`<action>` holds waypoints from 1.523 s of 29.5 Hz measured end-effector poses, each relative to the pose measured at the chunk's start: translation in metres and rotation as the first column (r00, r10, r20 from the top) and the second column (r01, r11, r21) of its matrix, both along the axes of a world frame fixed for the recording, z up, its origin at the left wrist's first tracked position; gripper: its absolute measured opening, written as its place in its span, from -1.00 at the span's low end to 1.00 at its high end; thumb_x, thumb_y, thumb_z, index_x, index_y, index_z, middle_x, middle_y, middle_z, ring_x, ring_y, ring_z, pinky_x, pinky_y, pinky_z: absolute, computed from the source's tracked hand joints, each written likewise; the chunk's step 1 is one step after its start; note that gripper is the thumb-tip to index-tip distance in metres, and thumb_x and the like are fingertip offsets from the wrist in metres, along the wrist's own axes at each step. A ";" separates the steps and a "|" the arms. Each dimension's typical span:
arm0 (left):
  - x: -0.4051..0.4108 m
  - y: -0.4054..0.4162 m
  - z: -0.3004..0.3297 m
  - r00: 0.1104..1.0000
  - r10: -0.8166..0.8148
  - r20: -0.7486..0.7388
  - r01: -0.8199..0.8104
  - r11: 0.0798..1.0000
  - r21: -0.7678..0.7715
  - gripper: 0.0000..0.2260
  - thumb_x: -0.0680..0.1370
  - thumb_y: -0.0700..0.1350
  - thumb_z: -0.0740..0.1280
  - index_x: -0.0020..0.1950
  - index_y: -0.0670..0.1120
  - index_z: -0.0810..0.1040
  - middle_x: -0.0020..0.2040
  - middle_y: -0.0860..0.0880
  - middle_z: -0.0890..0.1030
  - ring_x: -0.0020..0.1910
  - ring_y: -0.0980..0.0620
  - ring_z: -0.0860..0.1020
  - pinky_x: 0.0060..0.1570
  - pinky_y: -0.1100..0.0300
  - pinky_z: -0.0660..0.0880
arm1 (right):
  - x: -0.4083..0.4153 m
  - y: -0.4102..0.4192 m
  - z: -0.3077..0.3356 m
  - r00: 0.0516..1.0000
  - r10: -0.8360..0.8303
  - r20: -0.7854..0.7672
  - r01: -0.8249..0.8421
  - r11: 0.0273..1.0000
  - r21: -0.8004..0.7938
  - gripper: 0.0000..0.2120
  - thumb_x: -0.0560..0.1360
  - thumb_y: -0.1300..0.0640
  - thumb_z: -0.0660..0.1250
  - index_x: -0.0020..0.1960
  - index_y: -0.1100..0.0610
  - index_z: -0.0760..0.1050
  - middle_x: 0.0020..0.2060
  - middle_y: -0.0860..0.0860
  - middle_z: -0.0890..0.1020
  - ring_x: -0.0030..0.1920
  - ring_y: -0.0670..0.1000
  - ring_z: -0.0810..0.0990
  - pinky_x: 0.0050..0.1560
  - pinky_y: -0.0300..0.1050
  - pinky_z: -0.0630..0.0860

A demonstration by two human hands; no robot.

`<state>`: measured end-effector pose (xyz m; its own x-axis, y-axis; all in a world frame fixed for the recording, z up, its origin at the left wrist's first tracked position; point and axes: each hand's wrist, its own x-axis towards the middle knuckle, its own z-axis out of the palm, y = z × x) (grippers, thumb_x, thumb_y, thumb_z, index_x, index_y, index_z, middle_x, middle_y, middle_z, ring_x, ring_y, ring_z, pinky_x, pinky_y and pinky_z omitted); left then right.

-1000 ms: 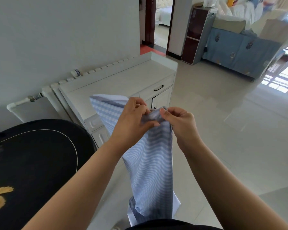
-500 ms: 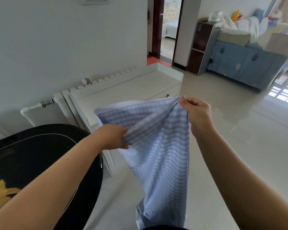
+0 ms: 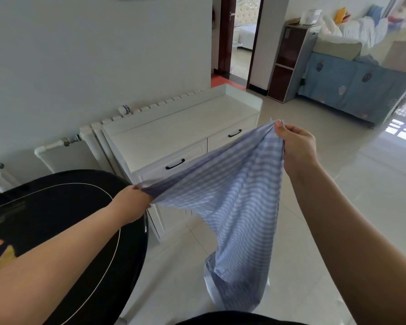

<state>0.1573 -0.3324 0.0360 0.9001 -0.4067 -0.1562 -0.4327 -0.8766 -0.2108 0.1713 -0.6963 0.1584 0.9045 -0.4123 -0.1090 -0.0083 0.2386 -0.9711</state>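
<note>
A blue-and-white striped cloth (image 3: pixel 234 207) hangs in the air in front of me, stretched between both hands. My left hand (image 3: pixel 131 202) grips one end of its top edge, low and to the left, above the rim of the black table. My right hand (image 3: pixel 295 146) pinches the other end, higher and to the right. The rest of the cloth droops down toward the floor between my arms.
A black round table (image 3: pixel 56 221) with a thin white line and a gold pattern sits at the lower left. A white drawer cabinet (image 3: pixel 174 134) stands against the wall by a radiator (image 3: pixel 87 134). A blue-covered sofa (image 3: pixel 352 83) is far right, with tiled floor (image 3: pixel 338 184) between.
My hands have moved apart: the left went down and left, the right up and right. The cloth's top edge is now stretched out between them.
</note>
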 end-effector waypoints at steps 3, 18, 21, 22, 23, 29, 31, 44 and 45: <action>0.007 0.009 0.001 0.992 -0.099 0.072 0.089 0.988 0.129 -0.74 0.63 -0.11 0.09 0.25 0.01 0.48 0.11 0.05 0.60 0.09 0.06 0.54 0.16 0.25 0.36 | 0.006 -0.007 -0.003 1.000 -0.020 -0.013 0.020 0.999 0.042 -0.89 0.43 0.12 0.47 -0.18 0.16 0.59 -0.27 0.06 0.64 -0.27 0.04 0.62 -0.15 -0.07 0.65; 0.058 -0.007 0.097 0.974 -0.162 0.159 0.144 0.983 0.116 -0.74 0.57 0.09 0.24 0.23 0.05 0.40 0.05 0.05 0.60 0.00 0.04 0.52 0.13 0.20 0.24 | 0.023 -0.064 -0.016 0.976 -0.212 -0.042 0.211 0.977 -0.034 -0.86 0.44 0.04 0.46 -0.18 0.09 0.58 -0.25 0.02 0.58 -0.22 0.01 0.56 -0.21 -0.21 0.61; 0.067 -0.017 0.119 0.991 -0.082 0.102 0.085 0.996 -0.028 -0.75 0.53 0.12 0.31 0.13 0.05 0.45 -0.04 0.04 0.62 -0.04 0.00 0.53 0.04 0.15 0.32 | 0.022 -0.072 -0.028 0.967 -0.252 -0.043 0.253 0.967 0.025 -0.89 0.45 0.07 0.45 -0.19 0.08 0.57 -0.27 0.00 0.58 -0.27 -0.02 0.57 -0.33 -0.25 0.58; 0.067 -0.021 0.124 0.992 -0.092 0.088 0.091 0.996 0.011 -0.80 0.53 0.11 0.31 0.06 0.05 0.46 -0.08 0.05 0.61 -0.07 0.02 0.53 -0.03 0.17 0.30 | 0.021 -0.073 -0.033 0.964 -0.259 -0.055 0.261 0.965 0.037 -0.90 0.45 0.08 0.45 -0.16 0.10 0.58 -0.27 0.00 0.59 -0.28 -0.03 0.57 -0.36 -0.27 0.56; 0.066 -0.025 0.127 0.992 -0.103 0.070 0.099 0.993 0.057 -0.84 0.54 0.11 0.30 -0.03 0.05 0.46 -0.15 0.06 0.58 -0.12 0.04 0.51 -0.08 0.18 0.26 | 0.022 -0.075 -0.039 0.961 -0.264 -0.076 0.268 0.962 0.045 -0.88 0.45 0.08 0.45 -0.10 0.12 0.60 -0.25 0.00 0.59 -0.27 -0.02 0.57 -0.35 -0.26 0.55; 0.056 -0.034 0.135 0.980 -0.199 0.004 0.184 0.912 0.366 -0.92 0.53 0.08 0.31 -0.08 0.10 0.50 -0.10 0.11 0.51 -0.01 0.06 0.47 -0.06 0.17 0.25 | 0.031 -0.075 -0.068 0.951 -0.268 -0.156 0.283 0.956 0.083 -0.72 0.43 0.05 0.48 0.06 0.18 0.60 -0.08 0.10 0.61 -0.12 0.07 0.57 -0.11 -0.11 0.55; 0.053 -0.029 0.130 0.970 -0.244 -0.018 0.234 0.907 0.349 -0.85 0.51 0.07 0.33 0.06 0.11 0.56 0.07 0.09 0.50 0.07 0.04 0.44 0.01 0.17 0.35 | 0.034 -0.075 -0.073 0.955 -0.252 -0.156 0.270 0.957 0.105 -0.73 0.42 0.04 0.49 0.03 0.18 0.60 -0.06 0.11 0.62 -0.08 0.08 0.59 -0.01 -0.06 0.58; 0.023 -0.037 0.130 0.925 -0.379 0.033 0.369 0.914 0.169 -0.72 0.48 0.21 0.32 0.05 0.09 0.42 -0.02 0.11 0.42 -0.02 0.13 0.27 0.10 0.28 0.29 | 0.042 -0.097 -0.072 0.945 -0.258 -0.199 0.277 0.958 0.077 -0.79 0.39 0.00 0.50 -0.06 0.08 0.60 0.06 0.13 0.65 0.09 0.15 0.62 0.15 0.07 0.57; 0.024 -0.038 0.132 0.920 -0.388 0.058 0.373 0.911 0.177 -0.74 0.48 0.21 0.32 0.04 0.10 0.41 -0.06 0.12 0.40 -0.03 0.13 0.29 0.16 0.26 0.28 | 0.041 -0.098 -0.070 0.945 -0.266 -0.192 0.284 0.956 0.070 -0.79 0.39 -0.01 0.50 -0.06 0.07 0.59 0.06 0.12 0.65 0.09 0.15 0.62 0.15 0.06 0.57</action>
